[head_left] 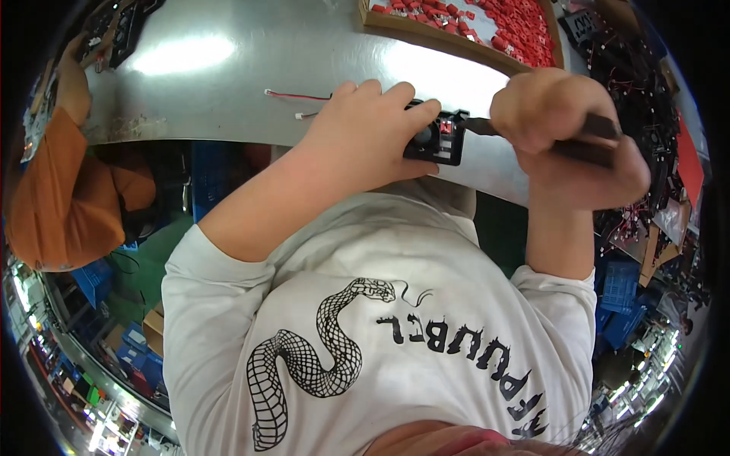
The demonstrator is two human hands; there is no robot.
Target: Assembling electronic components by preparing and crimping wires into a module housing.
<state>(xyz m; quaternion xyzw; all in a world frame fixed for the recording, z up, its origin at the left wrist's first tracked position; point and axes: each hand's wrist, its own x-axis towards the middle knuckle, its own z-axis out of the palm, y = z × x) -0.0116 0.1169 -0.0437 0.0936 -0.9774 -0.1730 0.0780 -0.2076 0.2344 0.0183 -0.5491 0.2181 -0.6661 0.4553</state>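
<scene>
My left hand (pixel 372 129) is wrapped over a small black plastic housing (pixel 456 144) at the table's near edge. A round dark part and a small red piece (pixel 446 128) sit in this housing; the rest of it is hidden under my fingers. Thin wires (pixel 296 95) with small white plugs stick out to the left of my hand. My right hand (pixel 559 114), slightly smeared, is closed round a dark hand tool (pixel 480 126). The tool's narrow end points left and meets or nearly touches the housing's right edge. Its exact kind cannot be made out.
A cardboard tray (pixel 464 39) of many small red parts lies at the back of the metal table (pixel 220 99). Dark cables and parts (pixel 639 99) are heaped on the right. At the left, a co-worker's orange sleeve (pixel 57 197) and hand are near black parts.
</scene>
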